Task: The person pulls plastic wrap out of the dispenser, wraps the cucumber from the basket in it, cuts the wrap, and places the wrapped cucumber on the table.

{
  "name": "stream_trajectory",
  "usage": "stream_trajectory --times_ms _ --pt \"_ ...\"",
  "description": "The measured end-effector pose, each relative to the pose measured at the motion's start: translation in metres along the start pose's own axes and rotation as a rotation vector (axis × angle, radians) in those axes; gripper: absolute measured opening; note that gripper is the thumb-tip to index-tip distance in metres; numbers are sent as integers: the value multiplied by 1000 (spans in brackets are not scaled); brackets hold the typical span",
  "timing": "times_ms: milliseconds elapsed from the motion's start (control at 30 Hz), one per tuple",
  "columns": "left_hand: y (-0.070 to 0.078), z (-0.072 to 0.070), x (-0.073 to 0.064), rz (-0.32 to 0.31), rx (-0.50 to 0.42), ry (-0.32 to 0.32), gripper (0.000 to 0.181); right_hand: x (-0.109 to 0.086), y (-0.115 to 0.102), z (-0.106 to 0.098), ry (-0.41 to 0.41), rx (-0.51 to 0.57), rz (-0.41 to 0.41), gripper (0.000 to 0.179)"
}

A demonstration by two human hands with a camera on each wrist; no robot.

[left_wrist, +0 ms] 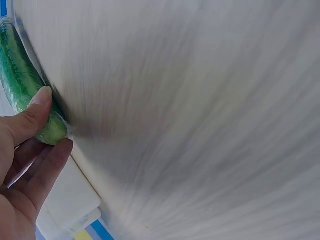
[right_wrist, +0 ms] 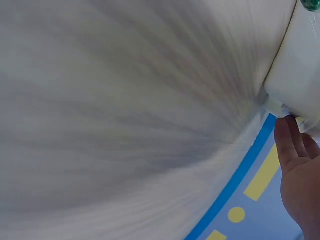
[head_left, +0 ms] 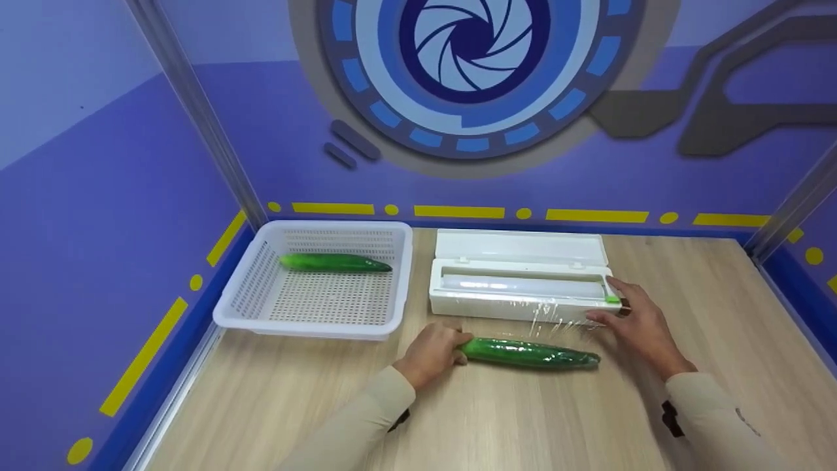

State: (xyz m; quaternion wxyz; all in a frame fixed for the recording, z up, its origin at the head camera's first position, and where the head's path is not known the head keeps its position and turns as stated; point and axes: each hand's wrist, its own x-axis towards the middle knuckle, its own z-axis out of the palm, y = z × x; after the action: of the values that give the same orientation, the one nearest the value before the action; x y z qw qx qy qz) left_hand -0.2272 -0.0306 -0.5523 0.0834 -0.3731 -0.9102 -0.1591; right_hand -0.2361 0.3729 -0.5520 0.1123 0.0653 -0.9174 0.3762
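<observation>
Left grip (head_left: 429, 353) pinches a long green film-wrapped cucumber (head_left: 529, 353), likely slick, best held mid-length; right grip (head_left: 639, 322) holds a white oblong plastic box (head_left: 484, 307)

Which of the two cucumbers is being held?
The cucumber in front of the box; the left hand grips it. The other cucumber lies in the basket.

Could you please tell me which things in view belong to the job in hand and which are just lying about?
In the job:
film-covered cucumber, pinched by the left hand
white box with a film roll, right hand at its end

Apparently set aside, though perhaps connected:
white basket
other cucumber, inside it
</observation>
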Motion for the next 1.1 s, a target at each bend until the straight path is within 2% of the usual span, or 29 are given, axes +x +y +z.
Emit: stream_trajectory --times_ms 200,533,800,967,1100 --pt "-1 1 0 -14 -15 -3 32 -1 4 1 14 41 1 84" --pt "0 2 0 -35 -23 -9 36 -1 7 -4 -50 101 10 88" --pt "-2 3 0 -23 -49 17 38 -4 7 -9 -119 105 90 94" --pt "-1 2 0 -41 -76 2 36 -4 6 -7 -97 126 84 89" --pt "0 0 1 -49 -55 -31 34 -5 7 -5 -79 148 96 86"
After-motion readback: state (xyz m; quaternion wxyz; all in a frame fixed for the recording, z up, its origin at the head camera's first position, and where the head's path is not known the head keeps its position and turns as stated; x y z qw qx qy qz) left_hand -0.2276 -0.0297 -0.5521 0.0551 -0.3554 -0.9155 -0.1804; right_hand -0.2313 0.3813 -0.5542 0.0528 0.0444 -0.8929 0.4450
